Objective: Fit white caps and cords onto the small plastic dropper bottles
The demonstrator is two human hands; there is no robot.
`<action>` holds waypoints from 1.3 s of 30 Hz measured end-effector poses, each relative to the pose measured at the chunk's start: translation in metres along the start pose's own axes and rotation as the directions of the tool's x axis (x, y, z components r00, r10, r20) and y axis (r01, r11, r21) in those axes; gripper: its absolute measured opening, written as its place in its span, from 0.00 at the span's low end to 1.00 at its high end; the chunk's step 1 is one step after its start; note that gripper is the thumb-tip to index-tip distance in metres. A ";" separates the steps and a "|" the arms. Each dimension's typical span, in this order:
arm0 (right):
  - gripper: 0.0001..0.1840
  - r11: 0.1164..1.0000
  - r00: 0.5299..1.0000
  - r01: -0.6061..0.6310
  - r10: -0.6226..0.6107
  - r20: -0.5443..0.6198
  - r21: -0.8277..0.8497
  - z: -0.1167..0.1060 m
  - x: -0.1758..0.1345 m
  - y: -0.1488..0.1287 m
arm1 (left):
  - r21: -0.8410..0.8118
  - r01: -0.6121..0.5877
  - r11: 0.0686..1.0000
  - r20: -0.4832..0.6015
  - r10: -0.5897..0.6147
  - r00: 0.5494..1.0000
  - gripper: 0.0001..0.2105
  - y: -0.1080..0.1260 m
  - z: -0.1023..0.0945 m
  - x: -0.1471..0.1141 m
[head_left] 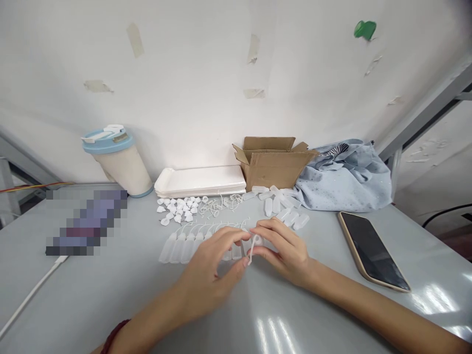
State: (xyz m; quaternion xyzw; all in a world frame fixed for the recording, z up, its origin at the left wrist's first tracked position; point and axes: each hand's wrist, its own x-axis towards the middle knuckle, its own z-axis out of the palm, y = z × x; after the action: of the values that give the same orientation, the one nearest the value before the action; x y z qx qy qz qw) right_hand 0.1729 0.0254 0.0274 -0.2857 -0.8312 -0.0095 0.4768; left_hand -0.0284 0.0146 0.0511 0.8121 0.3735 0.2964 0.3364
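Note:
Both hands meet over the front middle of the desk. My right hand (283,246) is closed on a small translucent plastic bottle (258,241), seen nearly end-on and partly hidden by the fingers. A thin white strap with a ring end (252,250) lies across the front of it. My left hand (212,268) curves in from the left, its thumb at the strap's lower end and its index finger near the ring. Behind and under the left hand runs a row of similar bottles (180,248) with straps at their necks, some of them covered by the hand.
White caps (179,209), loose straps (221,204) and loose bottles (283,202) lie behind the hands. Farther back stand white trays (201,179), a cardboard box (276,167), blue cloth (346,182) and a tumbler (121,164). Phones lie right (372,250) and left (88,223), the left one cabled.

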 end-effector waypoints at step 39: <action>0.25 0.674 0.663 -0.721 0.601 0.447 0.164 -0.020 0.009 -0.016 | 0.226 -0.365 0.903 -0.121 0.398 0.909 0.20 0.003 0.021 0.015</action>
State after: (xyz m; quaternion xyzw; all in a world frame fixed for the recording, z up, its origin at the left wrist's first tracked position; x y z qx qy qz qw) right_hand 0.1773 0.0103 0.0492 -0.4849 -0.7279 0.3567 0.3282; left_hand -0.0038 0.0186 0.0445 0.8718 0.2607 0.3838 0.1573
